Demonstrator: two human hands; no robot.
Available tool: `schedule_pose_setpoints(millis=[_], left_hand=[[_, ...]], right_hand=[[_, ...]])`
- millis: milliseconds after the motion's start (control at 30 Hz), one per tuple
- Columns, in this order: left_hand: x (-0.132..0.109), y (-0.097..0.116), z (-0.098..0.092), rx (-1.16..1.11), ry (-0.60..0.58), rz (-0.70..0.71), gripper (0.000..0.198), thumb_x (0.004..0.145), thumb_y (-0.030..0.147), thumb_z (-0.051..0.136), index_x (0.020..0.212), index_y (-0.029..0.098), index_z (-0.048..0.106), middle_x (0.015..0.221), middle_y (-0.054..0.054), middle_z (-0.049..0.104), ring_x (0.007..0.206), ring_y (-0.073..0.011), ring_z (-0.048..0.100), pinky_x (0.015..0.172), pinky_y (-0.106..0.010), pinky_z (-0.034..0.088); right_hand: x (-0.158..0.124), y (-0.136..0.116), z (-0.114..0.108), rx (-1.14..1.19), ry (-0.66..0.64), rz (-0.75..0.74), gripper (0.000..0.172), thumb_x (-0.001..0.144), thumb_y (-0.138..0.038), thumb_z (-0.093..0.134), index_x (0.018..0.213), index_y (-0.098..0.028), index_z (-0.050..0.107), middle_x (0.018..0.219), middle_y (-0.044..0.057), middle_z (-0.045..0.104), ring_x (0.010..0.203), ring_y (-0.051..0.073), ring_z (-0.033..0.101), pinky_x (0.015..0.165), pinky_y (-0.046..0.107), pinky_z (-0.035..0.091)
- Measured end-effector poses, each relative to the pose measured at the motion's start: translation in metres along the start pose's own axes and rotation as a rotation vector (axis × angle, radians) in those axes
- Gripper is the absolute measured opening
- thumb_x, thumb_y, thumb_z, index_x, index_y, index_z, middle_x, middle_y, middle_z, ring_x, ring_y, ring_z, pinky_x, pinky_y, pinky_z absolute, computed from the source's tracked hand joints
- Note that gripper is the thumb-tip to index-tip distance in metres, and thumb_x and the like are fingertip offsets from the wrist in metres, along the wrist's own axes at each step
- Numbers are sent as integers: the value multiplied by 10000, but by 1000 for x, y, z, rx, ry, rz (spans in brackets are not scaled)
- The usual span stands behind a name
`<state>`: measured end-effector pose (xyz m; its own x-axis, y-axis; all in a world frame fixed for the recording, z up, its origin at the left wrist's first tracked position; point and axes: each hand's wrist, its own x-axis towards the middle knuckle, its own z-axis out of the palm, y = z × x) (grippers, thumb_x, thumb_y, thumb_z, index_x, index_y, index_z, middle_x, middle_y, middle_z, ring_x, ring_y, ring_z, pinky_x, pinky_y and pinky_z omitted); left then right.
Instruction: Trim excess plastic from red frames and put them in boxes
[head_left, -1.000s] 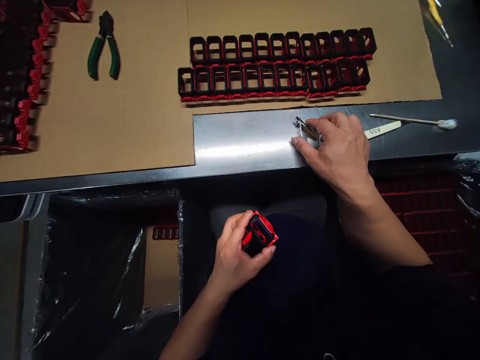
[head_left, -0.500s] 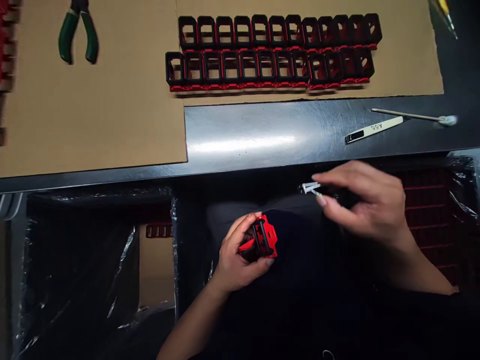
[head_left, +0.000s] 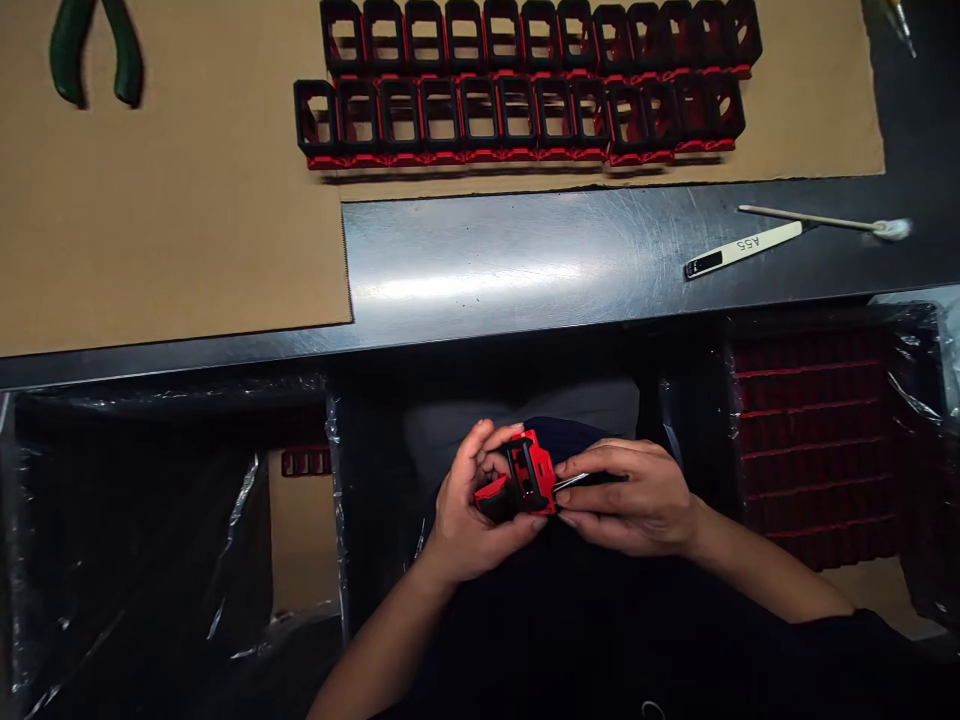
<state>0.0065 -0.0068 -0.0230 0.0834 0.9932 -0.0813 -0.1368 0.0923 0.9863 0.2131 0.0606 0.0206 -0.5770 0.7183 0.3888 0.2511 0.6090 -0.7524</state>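
Observation:
My left hand (head_left: 465,515) wraps around a red and black plastic housing (head_left: 531,475) with a rectangular frame at its open end. The fingers curl over its top and the thumb presses from below. From the right, my right hand (head_left: 634,495) pinches a thin silvery-white piece (head_left: 571,481) between thumb and fingers. Its tip meets the red edge of the housing; its exact kind and the rest of it are hidden by my fingers. Both hands are above my lap, in front of the metal bench.
Two rows of similar housings (head_left: 480,120) stand on cardboard (head_left: 187,250) on the metal bench (head_left: 487,260). Green-handled pliers (head_left: 94,50) lie left; a slim white tool marked A55 (head_left: 750,248) and a cotton swab (head_left: 825,218) lie right. Plastic-lined bins flank me, the right holding stacked red parts (head_left: 814,440).
My right hand has come down and left, bringing the silvery-white piece to the housing. My left hand keeps its hold. The view has shifted slightly.

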Motion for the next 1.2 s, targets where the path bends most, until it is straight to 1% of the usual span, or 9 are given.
schedule_pose_setpoints(millis=[300, 533, 667, 767, 833, 900, 1000, 1100, 1200], left_hand=[[-2, -4, -1, 36, 9, 44, 945, 786, 261, 815, 1542, 373, 260, 1408, -149, 567, 793, -108, 661, 756, -280, 594], [-2, -4, -1, -6, 8, 31, 907, 790, 263, 815, 1525, 383, 297, 1423, -142, 564, 778, -96, 668, 734, -251, 595], [-2, -6, -3, -18, 5, 30, 891, 796, 273, 814, 1523, 383, 310, 1446, -149, 557, 782, -106, 694, 762, -274, 606], [-3, -8, -6, 49, 10, 63, 833, 795, 295, 815, 1504, 340, 381, 1439, -160, 570, 925, -172, 727, 830, -312, 608], [-4, -9, -8, 100, 18, 86, 775, 788, 312, 819, 1469, 302, 451, 1426, -169, 579, 1081, -241, 707, 865, -334, 606], [-4, -10, -9, 128, 27, 101, 739, 787, 324, 817, 1446, 272, 486, 1423, -184, 578, 1161, -285, 680, 878, -359, 609], [-5, -10, -9, 153, 31, 115, 731, 791, 326, 810, 1443, 247, 488, 1420, -201, 578, 1170, -307, 681, 874, -386, 617], [-3, -9, -9, 191, 34, 158, 720, 802, 327, 800, 1446, 255, 485, 1411, -190, 591, 1183, -308, 678, 864, -385, 626], [0, -7, -11, 298, 33, 234, 715, 817, 346, 788, 1455, 257, 477, 1377, -175, 618, 1218, -309, 657, 932, -440, 610]], right_hand=[[1, 2, -1, -7, -38, -56, 35, 845, -196, 748, 866, -170, 756, 883, 88, 779, 642, 144, 698, 564, 266, 572], [1, 2, -1, -65, -49, -56, 40, 846, -222, 753, 876, -197, 758, 898, 60, 785, 640, 138, 679, 558, 263, 550], [3, 1, 0, -87, -59, -66, 56, 842, -223, 763, 888, -193, 761, 909, 61, 784, 639, 136, 675, 560, 261, 545], [4, 1, -1, -86, -73, -73, 56, 846, -228, 757, 891, -195, 763, 919, 62, 783, 644, 138, 673, 564, 263, 543], [5, 0, -2, -98, -82, -79, 49, 850, -235, 754, 884, -201, 765, 922, 56, 783, 639, 134, 667, 564, 261, 539], [6, 0, -2, -112, -88, -84, 47, 853, -243, 753, 880, -206, 765, 921, 51, 782, 636, 131, 662, 563, 258, 534], [7, -1, -2, -115, -100, -86, 56, 856, -252, 751, 889, -209, 762, 919, 45, 782, 630, 128, 658, 552, 256, 524], [7, -2, -3, -130, -113, -85, 50, 857, -251, 751, 890, -214, 753, 926, 36, 784, 619, 126, 650, 538, 254, 515], [7, -5, -6, -157, -150, -77, 47, 878, -247, 735, 901, -208, 748, 951, 42, 784, 654, 131, 665, 555, 249, 535]])
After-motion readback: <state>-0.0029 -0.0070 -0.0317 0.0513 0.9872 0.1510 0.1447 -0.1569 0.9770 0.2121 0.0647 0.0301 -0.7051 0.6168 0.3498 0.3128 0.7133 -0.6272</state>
